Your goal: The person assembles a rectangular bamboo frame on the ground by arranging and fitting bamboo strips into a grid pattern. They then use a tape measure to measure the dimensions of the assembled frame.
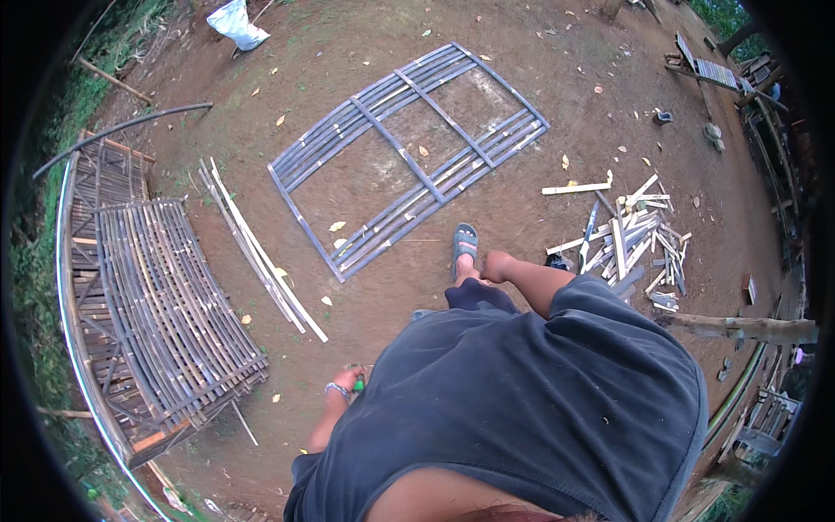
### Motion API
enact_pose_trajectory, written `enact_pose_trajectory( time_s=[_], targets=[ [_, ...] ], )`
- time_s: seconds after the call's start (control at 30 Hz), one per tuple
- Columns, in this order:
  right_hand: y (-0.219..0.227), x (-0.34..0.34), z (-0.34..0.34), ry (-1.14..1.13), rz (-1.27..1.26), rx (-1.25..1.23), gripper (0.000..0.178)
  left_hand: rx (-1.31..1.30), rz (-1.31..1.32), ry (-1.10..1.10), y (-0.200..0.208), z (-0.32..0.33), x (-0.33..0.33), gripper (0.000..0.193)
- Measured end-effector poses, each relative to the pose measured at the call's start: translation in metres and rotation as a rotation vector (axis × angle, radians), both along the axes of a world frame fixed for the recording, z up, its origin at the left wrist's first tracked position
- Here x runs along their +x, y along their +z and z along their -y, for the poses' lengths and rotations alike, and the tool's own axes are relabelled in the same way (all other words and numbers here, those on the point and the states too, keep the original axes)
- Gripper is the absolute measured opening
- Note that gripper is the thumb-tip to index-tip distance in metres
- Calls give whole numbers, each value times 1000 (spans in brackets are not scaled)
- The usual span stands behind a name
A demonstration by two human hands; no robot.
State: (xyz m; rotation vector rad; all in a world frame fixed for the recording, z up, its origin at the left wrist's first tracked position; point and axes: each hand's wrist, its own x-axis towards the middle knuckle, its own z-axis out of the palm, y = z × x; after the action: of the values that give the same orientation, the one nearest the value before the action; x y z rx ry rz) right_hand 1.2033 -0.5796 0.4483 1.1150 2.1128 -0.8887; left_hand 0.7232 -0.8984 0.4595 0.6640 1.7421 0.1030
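Note:
My left hand, with a bracelet at the wrist, hangs low beside my body. Its fingers are closed round a small green object, too little of which shows to tell its kind. My right hand is curled beside my lower leg, close to the sandal on my foot; whatever it may hold is hidden. Ahead on the dirt lies a flat bamboo frame with slats along two sides and two crossbars. Neither hand touches it.
Cut bamboo pieces lie heaped at the right, a long blade among them. Long bamboo strips rest on the left ground, near a slatted bamboo bench. A wooden post juts in from the right. A white sack stands far off.

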Motion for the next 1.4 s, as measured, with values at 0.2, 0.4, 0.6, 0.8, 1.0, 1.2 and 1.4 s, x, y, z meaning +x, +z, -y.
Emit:
enact_pose_trajectory(
  time_s=[0.2,0.4,0.6,0.8,1.0,1.2,1.4],
  targets=[
    [76,-111,-30,139,-402,-183,46,102,98,762,62,-125,-109,13],
    [269,-228,-12,356,-924,-946,66,731,111,1454,191,-288,-209,25],
    [380,-242,30,140,-1144,-1604,73,962,33,1535,293,-314,-290,40],
    [395,-238,56,341,-1092,-1644,58,903,-140,1580,336,-264,-297,38],
    [401,-261,105,150,-1279,-1701,56,936,-163,1812,352,-154,-327,41],
    [408,-264,135,418,-948,-1773,52,949,-262,1872,338,-64,-306,56],
    [403,-285,176,159,-1056,-1656,59,917,-330,1945,342,27,-286,45]
  ],
)
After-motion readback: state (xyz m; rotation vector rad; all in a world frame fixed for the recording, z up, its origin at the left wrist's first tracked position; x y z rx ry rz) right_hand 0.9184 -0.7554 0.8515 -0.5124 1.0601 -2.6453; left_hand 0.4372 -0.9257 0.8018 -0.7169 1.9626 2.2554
